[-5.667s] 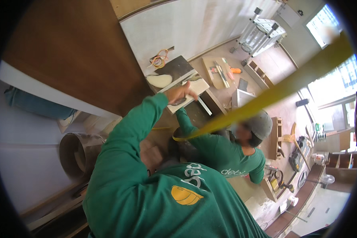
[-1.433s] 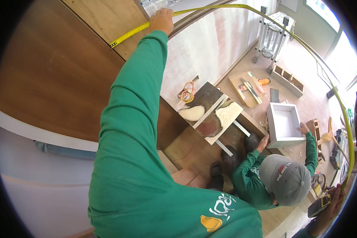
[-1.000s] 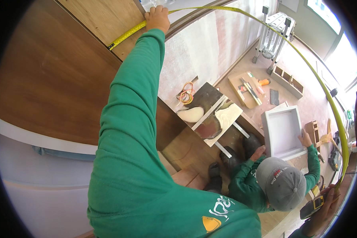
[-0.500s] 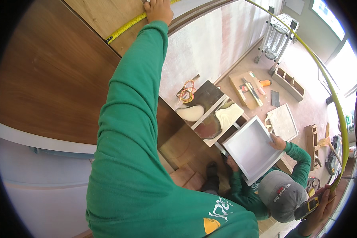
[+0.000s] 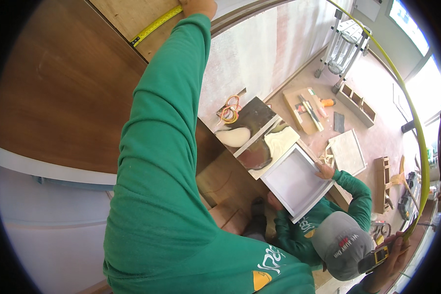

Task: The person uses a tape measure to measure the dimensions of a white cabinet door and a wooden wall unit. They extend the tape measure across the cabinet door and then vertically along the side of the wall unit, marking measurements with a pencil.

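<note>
My left arm, in a green sleeve, reaches up to the top edge, where my left hand (image 5: 200,6) is closed at the yellow tape blade (image 5: 157,25); its fingertips are partly cut off. The blade's end lies on a bare wood panel (image 5: 127,14), by the edge of a brown wood-grain panel (image 5: 63,98). At the lower right my right hand (image 5: 396,259) grips the black and yellow tape measure case (image 5: 374,259). From there the blade bows in a long arc up the right side and out over the top.
Below, a co-worker in a grey cap (image 5: 342,242) holds a white drawer (image 5: 294,181) at a cabinet with a stained top (image 5: 259,139). A folding ladder (image 5: 345,46), an orange-handled tool (image 5: 328,102), wooden boxes (image 5: 356,104) and a loose panel (image 5: 348,151) stand or lie on the floor.
The co-worker has moved the white drawer left, against the cabinet. My left hand sits slightly higher in the picture, more of it cut off. My right hand still grips the tape measure.
</note>
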A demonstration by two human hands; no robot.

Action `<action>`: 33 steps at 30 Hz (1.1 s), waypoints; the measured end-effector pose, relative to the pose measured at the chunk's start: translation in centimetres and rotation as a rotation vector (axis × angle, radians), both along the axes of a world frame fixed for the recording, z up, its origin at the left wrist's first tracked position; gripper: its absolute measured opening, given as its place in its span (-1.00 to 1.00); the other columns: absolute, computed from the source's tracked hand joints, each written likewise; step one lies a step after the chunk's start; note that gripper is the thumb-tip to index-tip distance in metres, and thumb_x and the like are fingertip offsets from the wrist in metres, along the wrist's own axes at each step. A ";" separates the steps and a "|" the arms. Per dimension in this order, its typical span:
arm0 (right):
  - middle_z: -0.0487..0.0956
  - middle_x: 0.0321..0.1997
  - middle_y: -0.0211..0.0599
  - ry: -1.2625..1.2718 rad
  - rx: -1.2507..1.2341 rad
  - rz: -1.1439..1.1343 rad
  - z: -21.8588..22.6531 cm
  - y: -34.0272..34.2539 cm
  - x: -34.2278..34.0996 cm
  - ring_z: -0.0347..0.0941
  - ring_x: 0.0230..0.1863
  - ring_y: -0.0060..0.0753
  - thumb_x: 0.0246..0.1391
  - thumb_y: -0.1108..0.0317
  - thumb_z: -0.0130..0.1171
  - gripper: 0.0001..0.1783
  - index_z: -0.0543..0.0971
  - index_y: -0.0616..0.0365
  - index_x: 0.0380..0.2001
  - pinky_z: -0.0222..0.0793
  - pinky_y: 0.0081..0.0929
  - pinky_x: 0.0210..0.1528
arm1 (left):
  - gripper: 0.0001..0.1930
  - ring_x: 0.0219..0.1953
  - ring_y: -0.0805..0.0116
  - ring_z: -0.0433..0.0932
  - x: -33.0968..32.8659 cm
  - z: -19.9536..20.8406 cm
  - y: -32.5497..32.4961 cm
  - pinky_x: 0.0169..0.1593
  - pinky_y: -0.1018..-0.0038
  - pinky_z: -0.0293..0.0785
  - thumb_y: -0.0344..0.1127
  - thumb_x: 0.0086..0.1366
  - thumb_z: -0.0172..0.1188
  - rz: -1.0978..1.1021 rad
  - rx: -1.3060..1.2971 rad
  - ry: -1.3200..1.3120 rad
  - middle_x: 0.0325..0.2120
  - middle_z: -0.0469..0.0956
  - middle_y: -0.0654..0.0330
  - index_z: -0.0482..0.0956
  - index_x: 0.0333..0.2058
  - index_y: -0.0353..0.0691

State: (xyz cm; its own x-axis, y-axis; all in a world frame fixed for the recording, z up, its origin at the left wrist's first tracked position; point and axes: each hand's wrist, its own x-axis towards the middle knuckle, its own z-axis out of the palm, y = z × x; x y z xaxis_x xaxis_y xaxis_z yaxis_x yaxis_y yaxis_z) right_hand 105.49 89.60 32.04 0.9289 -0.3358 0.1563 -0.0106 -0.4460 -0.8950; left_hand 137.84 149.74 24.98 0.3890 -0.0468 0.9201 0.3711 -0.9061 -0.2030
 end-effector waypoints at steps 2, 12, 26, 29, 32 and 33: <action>0.54 -0.49 -0.25 0.001 -0.002 -0.016 -0.5 -0.1 0.0 0.44 -0.52 -0.49 0.26 0.20 0.12 -0.68 0.54 0.32 -0.34 0.34 -0.61 -0.48 | -0.82 -0.04 0.21 0.37 -0.3 0.1 0.1 0.05 0.14 0.19 -0.32 0.17 -0.02 0.011 -0.022 0.011 -0.25 0.48 0.25 0.58 -0.32 -0.05; 0.54 -0.50 -0.24 0.038 0.133 0.083 -5.1 -5.7 -1.2 0.45 -0.51 -0.47 0.26 0.19 0.12 -0.66 0.55 0.33 -0.37 0.35 -0.57 -0.46 | -0.80 -0.01 0.20 0.36 -0.2 0.0 0.0 0.11 0.15 0.16 -0.33 0.20 -0.03 0.014 -0.043 0.053 -0.21 0.48 0.23 0.59 -0.29 -0.06; 0.55 -0.49 -0.23 0.032 0.139 0.063 -3.5 -3.2 -0.9 0.47 -0.49 -0.43 0.26 0.19 0.11 -0.65 0.55 0.33 -0.37 0.37 -0.52 -0.44 | -0.78 0.00 0.20 0.37 -0.6 0.3 -0.7 0.12 0.16 0.17 -0.33 0.21 -0.05 0.022 -0.116 0.085 -0.20 0.49 0.21 0.61 -0.29 -0.08; 0.56 -0.49 -0.23 0.037 0.133 0.063 -2.8 -2.4 -0.5 0.48 -0.48 -0.42 0.26 0.19 0.11 -0.65 0.56 0.34 -0.37 0.37 -0.51 -0.43 | -0.78 -0.01 0.21 0.37 -0.6 0.0 0.0 0.11 0.16 0.17 -0.32 0.20 -0.04 0.019 -0.098 0.069 -0.21 0.49 0.23 0.60 -0.29 -0.06; 0.53 -0.47 -0.29 0.040 0.130 0.055 -3.8 -3.7 -0.5 0.43 -0.50 -0.51 0.29 0.20 0.06 -0.70 0.53 0.28 -0.27 0.33 -0.58 -0.45 | -0.79 -0.02 0.23 0.36 -0.8 -0.2 0.2 0.10 0.16 0.17 -0.32 0.18 -0.02 0.009 -0.057 0.070 -0.23 0.48 0.26 0.59 -0.28 -0.05; 0.51 -0.46 -0.32 0.035 0.126 0.047 -4.7 -4.7 -0.7 0.41 -0.50 -0.56 0.31 0.21 0.04 -0.72 0.52 0.25 -0.22 0.31 -0.62 -0.45 | -0.79 -0.02 0.23 0.36 -0.6 -0.2 0.0 0.09 0.17 0.17 -0.31 0.17 -0.01 0.007 -0.053 0.065 -0.23 0.48 0.26 0.59 -0.28 -0.05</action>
State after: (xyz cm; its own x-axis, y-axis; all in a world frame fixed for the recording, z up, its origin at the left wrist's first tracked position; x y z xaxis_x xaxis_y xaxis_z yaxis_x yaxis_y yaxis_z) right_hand 104.77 84.88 27.34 0.9482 -0.3068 0.0827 -0.0248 -0.3309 -0.9433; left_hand 137.21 149.78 24.82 0.4478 0.0043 0.8941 0.3649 -0.9138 -0.1784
